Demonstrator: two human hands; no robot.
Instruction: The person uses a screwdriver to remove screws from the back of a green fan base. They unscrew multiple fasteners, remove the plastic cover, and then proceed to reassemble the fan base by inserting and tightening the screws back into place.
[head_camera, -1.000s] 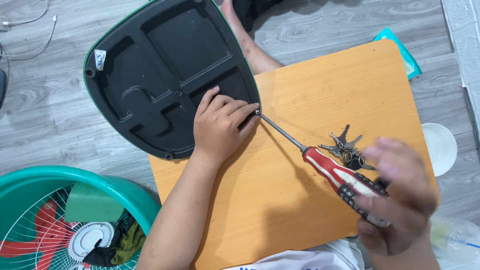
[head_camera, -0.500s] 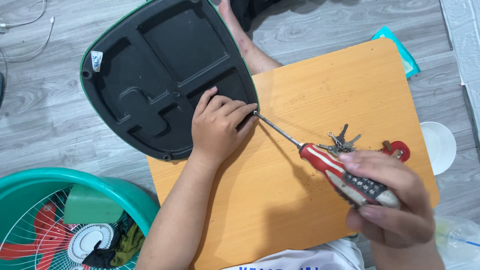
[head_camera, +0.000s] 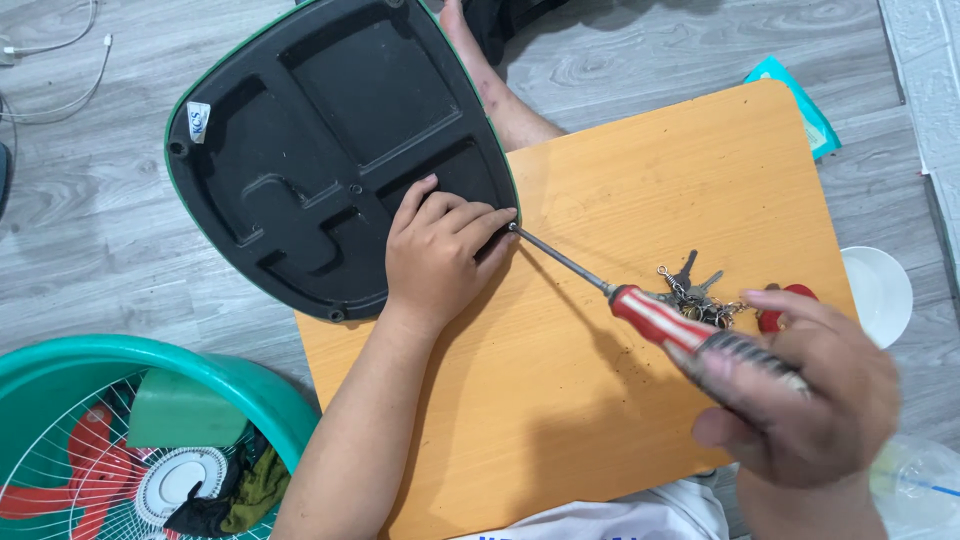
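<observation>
My left hand (head_camera: 440, 255) lies palm down on the edge of a black moulded plastic base (head_camera: 330, 150) with a green rim, fingers pressed near its right edge. My right hand (head_camera: 800, 400) grips the handle of a red and white screwdriver (head_camera: 660, 320). Its metal shaft runs up-left and the tip meets the base's rim beside my left fingertips. Both things rest partly on a low wooden table (head_camera: 640, 180).
A bunch of keys (head_camera: 695, 295) with a red fob lies on the table by the screwdriver handle. A teal basin (head_camera: 255, 385) holding a fan grille and rags sits lower left. A white bowl (head_camera: 880, 290), a teal packet (head_camera: 800, 105) and a bare foot (head_camera: 490, 70) are nearby.
My right hand has shifted on the screwdriver handle, turning it. The left hand and the black base have stayed in place.
</observation>
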